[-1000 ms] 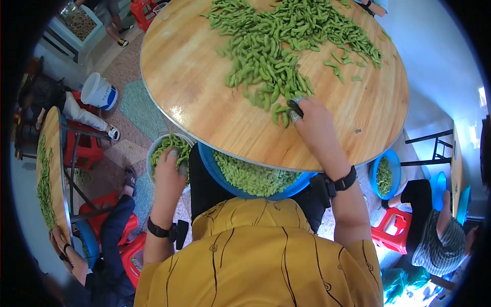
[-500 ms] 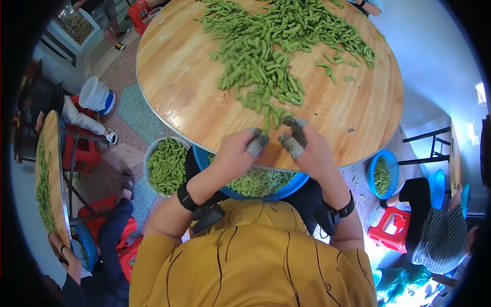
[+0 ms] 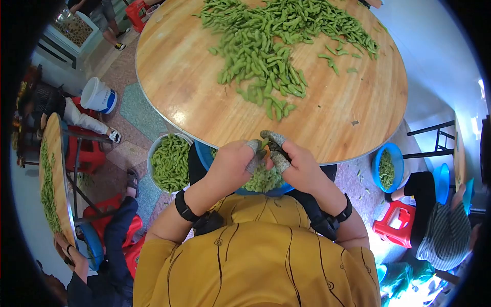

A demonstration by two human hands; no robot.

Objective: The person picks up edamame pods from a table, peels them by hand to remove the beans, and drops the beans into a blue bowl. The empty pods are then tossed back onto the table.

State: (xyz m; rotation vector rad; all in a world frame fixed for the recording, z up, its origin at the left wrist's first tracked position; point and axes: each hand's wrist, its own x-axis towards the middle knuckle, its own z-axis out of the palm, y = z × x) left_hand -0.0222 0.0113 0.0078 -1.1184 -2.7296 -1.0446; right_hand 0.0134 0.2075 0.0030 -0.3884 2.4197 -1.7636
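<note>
My left hand [image 3: 235, 161] and my right hand [image 3: 299, 166] meet just in front of the round table's near edge. Grey coverings wrap the thumbs and forefingers. A green edamame pod [image 3: 265, 144] is pinched between both hands, partly hidden by the fingertips. Beneath them, on my lap side, sits a blue basin [image 3: 203, 155] with pale green shelled beans [image 3: 263, 180] in it; my hands hide part of it. Beyond my fingers, a big heap of edamame pods [image 3: 261, 56] spreads over the wooden table [image 3: 179, 82], its closest pods a short way from my hands.
Left of my knees stands a white bucket [image 3: 153, 176] full of pods. On the right are another blue basin [image 3: 377, 169] and a red stool [image 3: 395, 225]. People sit at a second table [image 3: 61, 184] on the left; a white pail [image 3: 92, 97] stands behind.
My hands have drawn back from the table's near edge and come together over the basin, with a pod between them. The nearest pods on the table now lie apart from my fingers.
</note>
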